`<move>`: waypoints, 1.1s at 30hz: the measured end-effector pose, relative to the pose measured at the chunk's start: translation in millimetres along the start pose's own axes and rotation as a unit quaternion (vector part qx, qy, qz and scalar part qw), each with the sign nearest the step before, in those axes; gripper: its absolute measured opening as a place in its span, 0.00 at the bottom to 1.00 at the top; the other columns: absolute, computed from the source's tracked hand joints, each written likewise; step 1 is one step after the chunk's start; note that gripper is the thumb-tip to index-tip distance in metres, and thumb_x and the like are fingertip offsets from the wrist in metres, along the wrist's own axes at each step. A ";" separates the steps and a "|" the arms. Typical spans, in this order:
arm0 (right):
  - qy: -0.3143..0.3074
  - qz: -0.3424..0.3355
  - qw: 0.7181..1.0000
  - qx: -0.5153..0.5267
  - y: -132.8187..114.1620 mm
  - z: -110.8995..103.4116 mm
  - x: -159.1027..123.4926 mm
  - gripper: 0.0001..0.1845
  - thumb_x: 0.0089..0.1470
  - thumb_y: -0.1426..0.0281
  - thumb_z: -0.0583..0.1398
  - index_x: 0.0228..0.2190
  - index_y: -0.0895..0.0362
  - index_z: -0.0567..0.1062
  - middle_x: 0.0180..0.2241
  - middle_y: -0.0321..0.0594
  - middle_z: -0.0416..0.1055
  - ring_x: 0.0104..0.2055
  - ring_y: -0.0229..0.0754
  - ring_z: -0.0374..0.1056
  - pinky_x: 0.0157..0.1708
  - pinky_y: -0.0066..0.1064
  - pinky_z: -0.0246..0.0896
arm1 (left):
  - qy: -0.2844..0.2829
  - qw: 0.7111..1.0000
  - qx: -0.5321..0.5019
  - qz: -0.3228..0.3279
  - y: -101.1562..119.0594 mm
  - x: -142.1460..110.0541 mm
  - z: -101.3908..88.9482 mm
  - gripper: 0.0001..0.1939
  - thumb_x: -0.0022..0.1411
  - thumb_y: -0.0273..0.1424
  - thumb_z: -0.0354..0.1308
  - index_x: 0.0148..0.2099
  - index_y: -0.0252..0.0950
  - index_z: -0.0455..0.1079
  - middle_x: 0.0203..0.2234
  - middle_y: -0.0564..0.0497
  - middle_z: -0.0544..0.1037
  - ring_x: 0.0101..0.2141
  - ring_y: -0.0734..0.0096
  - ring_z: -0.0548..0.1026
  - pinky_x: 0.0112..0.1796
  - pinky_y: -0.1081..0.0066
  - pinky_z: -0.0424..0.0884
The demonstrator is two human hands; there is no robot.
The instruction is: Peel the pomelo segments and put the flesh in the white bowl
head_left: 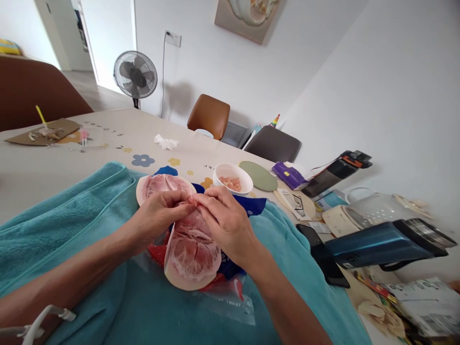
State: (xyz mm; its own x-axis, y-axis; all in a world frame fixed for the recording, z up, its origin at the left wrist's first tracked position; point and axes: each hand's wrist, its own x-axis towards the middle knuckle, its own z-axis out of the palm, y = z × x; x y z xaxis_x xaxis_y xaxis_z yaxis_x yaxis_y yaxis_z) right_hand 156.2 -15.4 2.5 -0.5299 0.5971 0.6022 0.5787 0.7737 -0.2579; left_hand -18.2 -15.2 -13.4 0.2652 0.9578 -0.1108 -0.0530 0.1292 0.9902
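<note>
Over the fruit, my left hand [167, 207] and my right hand [228, 218] meet, fingertips pinched together on a small piece of reddish pomelo flesh [193, 200]. Below them lies one pomelo half [194, 254], its pink segments exposed within a thick pale rind. Another pomelo half [160, 186] rests behind my left hand. Both sit on a crumpled red, blue and clear plastic bag [233, 306], which is spread on a teal towel [143, 306]. Just beyond my right hand stands a white bowl [244, 184] with peeled pink pulp in it.
Right of the bowl are a green round mat [258, 175], a purple tissue pack [289, 175], glasses [299, 207], a black phone [323, 256] and a blue bottle [377, 243] lying tilted. A crumpled tissue [166, 142] and cardboard [53, 132] lie across the table; a fan [136, 75] stands behind.
</note>
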 end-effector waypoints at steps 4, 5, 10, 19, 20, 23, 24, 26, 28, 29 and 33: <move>-0.028 0.011 0.999 0.023 0.6 -0.7 0.8 0.13 0.62 0.75 0.54 0.46 0.61 0.74 0.40 0.45 0.70 0.42 0.38 0.69 0.42 0.29 0.69 | 0.003 0.999 0.039 0.010 -0.7 0.3 0.2 0.13 0.54 0.40 0.61 0.31 0.34 0.74 0.25 0.54 0.73 0.29 0.75 0.67 0.30 0.75 0.62; -0.033 0.012 0.999 0.018 0.3 -1.1 1.1 0.13 0.63 0.75 0.54 0.46 0.62 0.74 0.39 0.45 0.70 0.41 0.39 0.69 0.42 0.30 0.69 | 0.004 0.999 0.048 0.011 -0.6 0.4 0.3 0.13 0.55 0.40 0.60 0.31 0.34 0.73 0.25 0.54 0.72 0.28 0.75 0.66 0.29 0.75 0.62; -0.043 0.011 0.999 -0.010 -1.9 -0.6 1.9 0.14 0.63 0.76 0.52 0.43 0.64 0.76 0.38 0.47 0.70 0.39 0.40 0.69 0.40 0.31 0.69 | 0.019 0.993 0.116 0.022 -1.0 1.1 -0.1 0.11 0.56 0.37 0.57 0.33 0.34 0.73 0.21 0.56 0.67 0.24 0.77 0.61 0.25 0.76 0.57; 0.004 0.093 0.995 0.028 -5.0 8.9 2.3 0.12 0.57 0.77 0.53 0.31 0.62 0.77 0.31 0.43 0.72 0.32 0.37 0.67 0.34 0.29 0.65 | 0.004 0.988 0.148 0.050 -3.6 0.6 2.3 0.09 0.56 0.35 0.55 0.30 0.34 0.70 0.22 0.56 0.68 0.25 0.77 0.63 0.26 0.76 0.58; 0.014 0.133 0.988 0.073 -5.0 8.3 3.3 0.11 0.55 0.76 0.54 0.30 0.61 0.76 0.29 0.41 0.72 0.31 0.36 0.67 0.33 0.28 0.64 | 0.003 0.990 0.138 0.042 -2.4 0.0 2.1 0.10 0.56 0.36 0.56 0.29 0.35 0.71 0.22 0.56 0.68 0.25 0.76 0.63 0.26 0.75 0.59; 0.001 0.279 0.924 0.261 -4.3 4.4 7.3 0.07 0.51 0.74 0.57 0.26 0.58 0.76 0.22 0.33 0.70 0.23 0.32 0.63 0.24 0.24 0.60 | -0.006 0.996 0.087 0.016 1.1 -1.1 1.2 0.09 0.55 0.36 0.58 0.30 0.35 0.72 0.23 0.54 0.72 0.27 0.75 0.66 0.28 0.75 0.62; -0.012 0.325 0.887 0.327 -3.6 2.9 8.5 0.06 0.50 0.73 0.58 0.26 0.58 0.76 0.20 0.31 0.68 0.20 0.31 0.61 0.20 0.23 0.57 | -0.013 0.998 0.066 0.007 2.0 -1.2 1.0 0.08 0.54 0.36 0.59 0.30 0.35 0.73 0.24 0.54 0.73 0.27 0.75 0.67 0.29 0.75 0.63; -0.020 0.393 0.808 0.438 -1.2 0.3 10.3 0.05 0.49 0.71 0.60 0.25 0.59 0.76 0.17 0.30 0.65 0.16 0.30 0.57 0.15 0.22 0.52 | -0.023 0.999 0.029 -0.006 3.4 -1.2 0.9 0.08 0.54 0.35 0.60 0.28 0.36 0.73 0.23 0.54 0.74 0.27 0.75 0.68 0.30 0.75 0.65; -0.004 0.422 0.748 0.512 3.2 -1.8 11.2 0.06 0.47 0.69 0.62 0.26 0.60 0.77 0.18 0.31 0.66 0.16 0.30 0.57 0.13 0.21 0.52 | -0.025 1.000 0.011 -0.011 4.4 -1.0 1.1 0.08 0.53 0.35 0.60 0.27 0.36 0.72 0.21 0.55 0.73 0.26 0.76 0.68 0.29 0.76 0.65; 0.011 0.426 0.729 0.536 5.9 -2.7 11.4 0.06 0.46 0.69 0.64 0.26 0.60 0.77 0.20 0.33 0.68 0.17 0.30 0.58 0.13 0.21 0.53 | -0.023 1.000 0.009 -0.010 4.7 -1.0 1.4 0.08 0.53 0.35 0.61 0.27 0.36 0.72 0.20 0.55 0.72 0.25 0.76 0.67 0.29 0.76 0.64; 0.042 0.411 0.699 0.584 11.8 -10.1 12.5 0.07 0.46 0.68 0.67 0.27 0.60 0.79 0.23 0.35 0.69 0.20 0.29 0.61 0.14 0.20 0.58 | -0.001 0.999 0.032 0.007 4.4 -0.7 2.3 0.09 0.52 0.36 0.62 0.26 0.35 0.71 0.20 0.56 0.69 0.24 0.77 0.65 0.26 0.77 0.62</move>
State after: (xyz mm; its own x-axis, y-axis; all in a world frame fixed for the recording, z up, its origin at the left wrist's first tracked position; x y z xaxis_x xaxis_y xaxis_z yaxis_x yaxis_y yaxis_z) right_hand 162.6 -0.9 14.6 -0.2496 0.9649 -0.0822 -0.2606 -0.1487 -0.9539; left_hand -16.4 -15.8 -8.8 0.2663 0.9589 -0.0977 0.0047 0.1001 0.9950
